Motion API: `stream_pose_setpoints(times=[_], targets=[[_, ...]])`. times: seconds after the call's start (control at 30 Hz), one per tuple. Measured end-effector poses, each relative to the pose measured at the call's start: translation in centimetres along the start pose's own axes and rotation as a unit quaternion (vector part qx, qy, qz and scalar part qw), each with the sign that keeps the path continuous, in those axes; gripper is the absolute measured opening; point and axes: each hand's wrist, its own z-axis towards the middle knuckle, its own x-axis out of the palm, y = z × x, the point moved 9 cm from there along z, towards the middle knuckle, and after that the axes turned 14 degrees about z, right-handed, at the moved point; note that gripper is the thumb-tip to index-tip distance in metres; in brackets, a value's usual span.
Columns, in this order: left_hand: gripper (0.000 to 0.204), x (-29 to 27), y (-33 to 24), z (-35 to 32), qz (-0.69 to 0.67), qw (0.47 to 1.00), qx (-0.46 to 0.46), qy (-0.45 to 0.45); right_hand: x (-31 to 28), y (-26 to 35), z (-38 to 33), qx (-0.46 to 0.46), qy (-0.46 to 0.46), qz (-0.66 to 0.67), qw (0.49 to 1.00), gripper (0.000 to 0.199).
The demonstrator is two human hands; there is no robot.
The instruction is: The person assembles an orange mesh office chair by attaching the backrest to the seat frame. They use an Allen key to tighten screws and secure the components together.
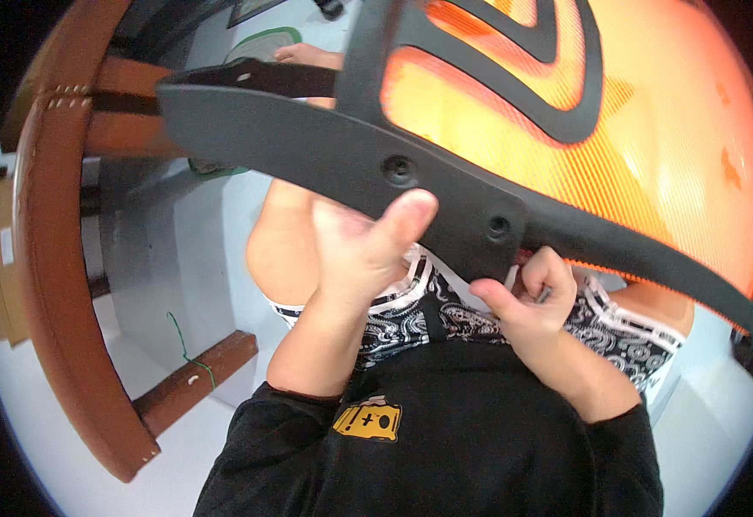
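Two bare hands are working at a mesh chair back (678,155), which is slanting above the patterned shorts (394,327) on the person's lap. At far left, a brown padded frame (49,258) is curving close to the left end of the chair back's black bar (256,129), probably limiting any swing that way. The left hand (355,246) is clasping the bar's lower edge, thumb in front, fingers hidden behind; this grip is looking mostly closed. The right hand (540,293) is curling at the bar's lower corner; whether its grip is holding anything, I cannot tell. The frame is likely behaving stiff, bulky and fairly light, its smooth plastic slightly slippery, the mesh giving; the solid bar is offering the surest hold. Rightward, the long edge is running towards the view's rim.
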Motion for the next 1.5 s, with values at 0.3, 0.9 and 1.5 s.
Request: stream_pose_setpoints(times=[0.3, 0.9, 1.5], targets=[[0.032, 0.1, 0.4, 0.0, 0.033, 0.998, -0.03, 0.042, -0.6, -0.2, -0.4, 0.002, -0.012, 0.0, 1.0, 0.057], [0.023, -0.2, -0.3, 0.1, 0.033, 0.999, -0.018, 0.022, -0.3, -0.1, -0.5, -0.014, -0.014, 0.01, 1.0, 0.059], [0.037, -0.3, 0.1, -0.2, -0.009, 0.999, 0.029, -0.03, 0.0, 0.7, 0.2, -0.024, 0.008, -0.019, 1.0, 0.056]])
